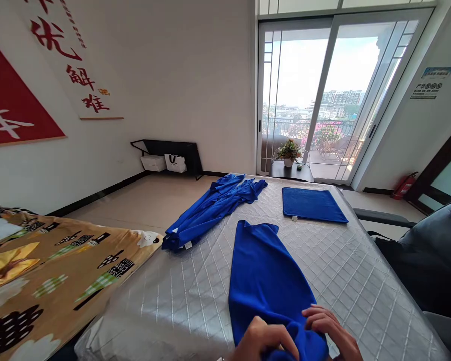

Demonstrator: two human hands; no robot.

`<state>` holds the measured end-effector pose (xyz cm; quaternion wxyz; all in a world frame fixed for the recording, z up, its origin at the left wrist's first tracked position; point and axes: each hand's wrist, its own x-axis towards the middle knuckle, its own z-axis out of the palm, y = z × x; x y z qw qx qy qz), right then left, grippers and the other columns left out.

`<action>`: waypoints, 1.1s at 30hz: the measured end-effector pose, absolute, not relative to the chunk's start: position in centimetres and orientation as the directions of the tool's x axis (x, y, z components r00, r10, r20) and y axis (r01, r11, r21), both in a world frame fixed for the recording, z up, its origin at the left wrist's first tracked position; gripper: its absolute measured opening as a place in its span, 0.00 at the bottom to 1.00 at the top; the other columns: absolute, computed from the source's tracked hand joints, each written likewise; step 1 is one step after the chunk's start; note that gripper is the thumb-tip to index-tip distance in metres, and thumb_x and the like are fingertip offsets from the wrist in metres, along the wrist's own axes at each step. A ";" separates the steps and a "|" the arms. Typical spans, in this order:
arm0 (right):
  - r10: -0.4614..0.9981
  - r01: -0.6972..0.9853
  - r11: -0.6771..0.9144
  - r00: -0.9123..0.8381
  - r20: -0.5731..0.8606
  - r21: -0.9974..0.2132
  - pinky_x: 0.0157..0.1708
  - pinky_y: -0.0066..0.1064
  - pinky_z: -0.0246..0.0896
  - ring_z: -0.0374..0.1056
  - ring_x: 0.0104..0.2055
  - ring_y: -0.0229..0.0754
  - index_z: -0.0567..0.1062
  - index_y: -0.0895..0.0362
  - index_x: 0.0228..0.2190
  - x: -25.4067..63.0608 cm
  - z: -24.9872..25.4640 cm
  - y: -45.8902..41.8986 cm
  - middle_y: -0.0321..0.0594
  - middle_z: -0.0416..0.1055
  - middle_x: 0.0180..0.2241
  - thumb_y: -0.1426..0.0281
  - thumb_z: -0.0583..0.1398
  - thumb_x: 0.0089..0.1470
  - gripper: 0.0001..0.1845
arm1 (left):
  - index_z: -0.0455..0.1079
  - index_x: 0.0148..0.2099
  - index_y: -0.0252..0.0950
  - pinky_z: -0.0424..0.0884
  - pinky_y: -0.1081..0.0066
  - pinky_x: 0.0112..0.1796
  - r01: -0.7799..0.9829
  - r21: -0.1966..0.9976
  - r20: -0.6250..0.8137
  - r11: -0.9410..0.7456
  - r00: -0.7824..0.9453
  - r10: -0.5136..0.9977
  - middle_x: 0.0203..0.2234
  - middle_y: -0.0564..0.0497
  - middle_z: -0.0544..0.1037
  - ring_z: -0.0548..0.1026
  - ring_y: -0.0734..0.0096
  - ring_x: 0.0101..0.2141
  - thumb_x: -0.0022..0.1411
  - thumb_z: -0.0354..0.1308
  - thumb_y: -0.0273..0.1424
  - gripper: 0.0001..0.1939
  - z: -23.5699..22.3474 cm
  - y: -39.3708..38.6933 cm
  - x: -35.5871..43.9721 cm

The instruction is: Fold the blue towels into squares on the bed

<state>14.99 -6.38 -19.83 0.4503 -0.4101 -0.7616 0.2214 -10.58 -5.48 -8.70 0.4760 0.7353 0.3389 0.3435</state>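
Note:
A blue towel lies lengthwise on the grey quilted mattress in front of me. At its near end my left hand is closed on the bunched cloth. My right hand also pinches that near end, fingers curled onto the fabric. A crumpled heap of blue cloth lies at the far left of the mattress. A neatly folded blue towel rests flat at the far right.
A brown patterned blanket covers a bed on the left. A dark chair stands at the right. Beyond the mattress are a small table with a potted plant, glass balcony doors and a low black shelf.

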 end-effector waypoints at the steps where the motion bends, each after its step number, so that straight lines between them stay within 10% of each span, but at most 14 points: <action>1: 0.849 0.443 0.523 -0.205 0.486 -0.728 0.51 0.44 0.73 0.77 0.47 0.52 0.79 0.46 0.37 15.5 -19.5 -6.4 0.41 0.81 0.36 0.48 0.57 0.62 0.18 | 0.78 0.31 0.44 0.71 0.70 0.33 0.201 0.932 0.181 -0.302 0.463 0.868 0.20 0.52 0.73 0.70 0.68 0.27 0.57 0.60 0.61 0.25 -8.4 -5.0 -11.2; 5: 0.915 0.489 0.361 -0.021 0.403 -0.794 0.31 0.30 0.74 0.75 0.29 0.44 0.79 0.48 0.31 15.8 -17.8 -7.1 0.38 0.78 0.28 0.51 0.61 0.59 0.15 | 0.70 0.23 0.38 0.63 0.72 0.27 0.225 0.955 0.154 -0.194 0.182 0.971 0.17 0.54 0.65 0.61 0.73 0.23 0.59 0.54 0.64 0.34 -7.1 -2.4 -12.8; 12: 0.934 0.467 0.265 0.095 0.346 -0.843 0.19 0.24 0.59 0.59 0.18 0.35 0.79 0.49 0.27 14.4 -14.5 -8.1 0.31 0.67 0.17 0.50 0.62 0.57 0.18 | 0.74 0.28 0.36 0.59 0.74 0.24 0.288 0.936 0.138 -0.202 0.226 0.964 0.18 0.56 0.67 0.63 0.76 0.22 0.65 0.54 0.58 0.30 -6.6 0.6 -14.2; 19: 0.912 0.470 0.285 0.135 0.387 -0.836 0.19 0.23 0.52 0.53 0.18 0.32 0.76 0.54 0.21 12.6 -12.3 -8.6 0.31 0.60 0.16 0.53 0.62 0.59 0.22 | 0.75 0.57 0.46 0.74 0.71 0.42 0.357 0.745 0.321 -0.563 0.548 0.773 0.48 0.48 0.80 0.78 0.63 0.46 0.60 0.64 0.54 0.27 -7.9 -1.2 -12.6; 33: 0.866 0.528 0.430 -0.010 0.501 -0.733 0.20 0.22 0.58 0.62 0.20 0.33 0.77 0.52 0.29 12.9 -11.6 -8.7 0.32 0.69 0.23 0.59 0.60 0.64 0.14 | 0.76 0.49 0.40 0.72 0.75 0.38 0.410 0.586 0.312 -0.699 0.681 0.662 0.34 0.51 0.79 0.77 0.72 0.36 0.75 0.51 0.38 0.14 -7.4 -2.7 -14.3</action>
